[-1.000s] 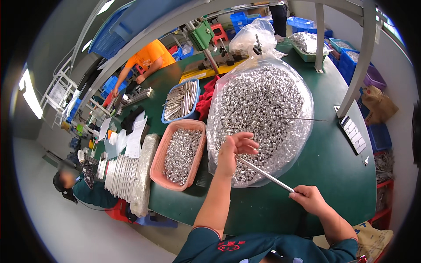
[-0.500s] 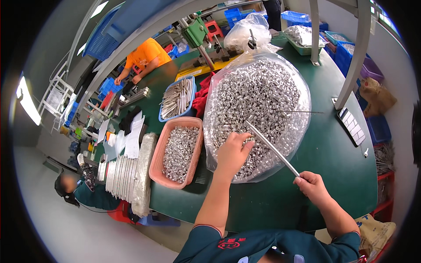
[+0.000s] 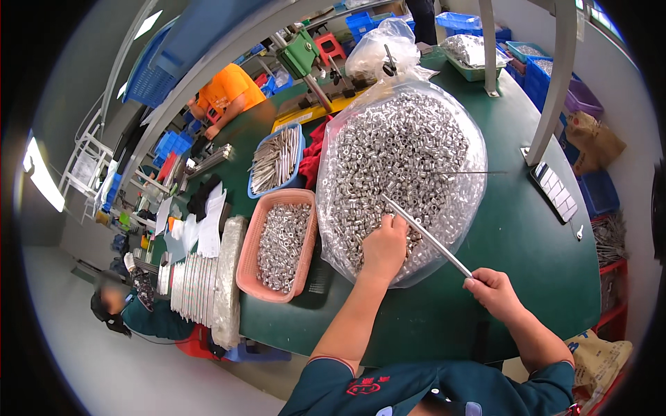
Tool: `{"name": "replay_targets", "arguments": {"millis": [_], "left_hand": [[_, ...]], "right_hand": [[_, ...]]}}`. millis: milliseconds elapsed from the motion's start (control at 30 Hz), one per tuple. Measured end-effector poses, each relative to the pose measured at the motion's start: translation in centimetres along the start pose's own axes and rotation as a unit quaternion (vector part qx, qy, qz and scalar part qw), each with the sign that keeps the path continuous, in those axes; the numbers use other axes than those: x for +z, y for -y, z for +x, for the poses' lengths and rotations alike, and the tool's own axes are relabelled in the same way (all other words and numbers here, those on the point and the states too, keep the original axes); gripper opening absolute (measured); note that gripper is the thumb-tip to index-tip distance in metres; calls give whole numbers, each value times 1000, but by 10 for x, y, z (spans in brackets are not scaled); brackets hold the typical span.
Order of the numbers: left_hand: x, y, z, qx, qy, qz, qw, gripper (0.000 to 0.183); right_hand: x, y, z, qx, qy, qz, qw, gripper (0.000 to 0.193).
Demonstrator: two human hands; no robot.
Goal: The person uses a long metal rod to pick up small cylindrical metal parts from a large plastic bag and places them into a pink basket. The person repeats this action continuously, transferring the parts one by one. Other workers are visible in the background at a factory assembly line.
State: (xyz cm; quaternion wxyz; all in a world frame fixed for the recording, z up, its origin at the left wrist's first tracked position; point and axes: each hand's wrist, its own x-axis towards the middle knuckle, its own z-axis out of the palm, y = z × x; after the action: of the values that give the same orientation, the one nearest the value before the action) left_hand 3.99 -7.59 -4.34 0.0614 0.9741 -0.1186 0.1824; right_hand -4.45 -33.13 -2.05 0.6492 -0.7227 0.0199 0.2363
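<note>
A long silvery metal rod (image 3: 433, 239) slants up and left over a heap of small ring-like metal pieces (image 3: 409, 149). My right hand (image 3: 494, 295) grips its lower end with closed fingers. The pieces lie in a big clear plastic bag (image 3: 472, 208), spread wide on the table. At the near part of the heap, beside the rod's far half, my left hand (image 3: 386, 251) has its fingers curled down among the pieces. What those fingers hold, if anything, is hidden. A thin dark rod (image 3: 472, 172) lies across the heap's right side.
Left of the bag stand a pink basket (image 3: 243, 270) of small metal pieces and a blue tray (image 3: 300, 149) of thin rods. A phone (image 3: 553, 192) and keys lie right on the green table (image 3: 534, 263), near a metal post (image 3: 555, 90). One person in orange (image 3: 225, 90) works beyond.
My left hand has moved right and lowered its fingers into the heap. The rod in my right hand stays nearly in place. The whole view has shifted slightly.
</note>
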Motion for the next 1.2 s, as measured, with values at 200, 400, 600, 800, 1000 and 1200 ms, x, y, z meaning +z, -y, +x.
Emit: {"name": "replay_targets", "arguments": {"millis": [200, 400, 600, 800, 1000, 1200], "left_hand": [[17, 22, 0, -41, -57, -154, 986, 23], [-21, 67, 7, -285, 91, -854, 426, 20], [-13, 83, 3, -260, 106, -900, 334, 24], [-26, 73, 4, -250, 106, -842, 466, 23], [-26, 66, 3, -235, 33, -712, 661, 21], [-38, 67, 4, -201, 77, -729, 650, 20]], "right_hand": [[1, 2, 0, 2, -11, -15, 1000, 21], [1, -2, 1, 3, 1, -29, 1000, 20], [4, -11, 3, -11, 18, -65, 998, 23], [4, -9, 2, -9, 24, -88, 996, 24], [4, -5, 0, -13, 10, -128, 992, 22], [0, -3, -3, -140, -58, -235, 960, 20]]}}
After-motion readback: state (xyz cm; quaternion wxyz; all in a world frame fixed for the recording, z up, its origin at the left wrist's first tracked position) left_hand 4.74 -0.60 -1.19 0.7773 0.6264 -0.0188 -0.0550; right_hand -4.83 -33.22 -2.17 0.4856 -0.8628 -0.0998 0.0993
